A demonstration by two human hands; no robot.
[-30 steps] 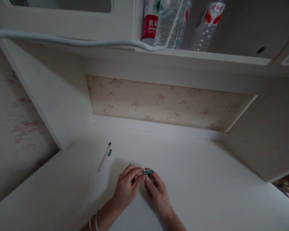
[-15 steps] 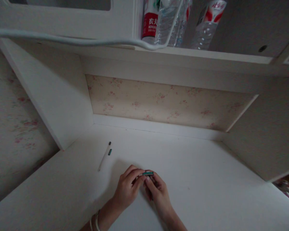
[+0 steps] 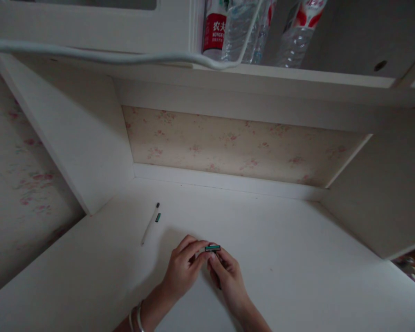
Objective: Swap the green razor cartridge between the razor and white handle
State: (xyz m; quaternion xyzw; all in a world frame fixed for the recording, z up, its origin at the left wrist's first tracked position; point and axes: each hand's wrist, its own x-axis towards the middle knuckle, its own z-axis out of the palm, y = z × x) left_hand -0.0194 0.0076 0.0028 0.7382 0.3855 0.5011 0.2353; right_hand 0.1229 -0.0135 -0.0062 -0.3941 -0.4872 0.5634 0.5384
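Note:
A razor (image 3: 212, 248) with a narrow green-and-black head is held between my two hands, low in the middle of the view. My left hand (image 3: 183, 267) pinches the left end of the head between thumb and fingers. Closed around the handle below is my right hand (image 3: 226, 274), its thumb just under the head; most of the handle is hidden, and only a dark end shows beneath the fingers. To the left on the white desktop lies a small green-and-black razor cartridge (image 3: 158, 217). Beside it rests a white toothbrush (image 3: 148, 230) with a dark head.
The white desktop (image 3: 280, 240) is bounded by a left side panel (image 3: 79, 133), a right side panel (image 3: 383, 193) and a low back strip. Overhead, a shelf holds several plastic bottles (image 3: 214, 34). A pale cable (image 3: 124, 59) hangs across the shelf front.
Both hands and the razor stay nearly in place, with the green face of the head turned slightly more into view. The camera view has shifted a little.

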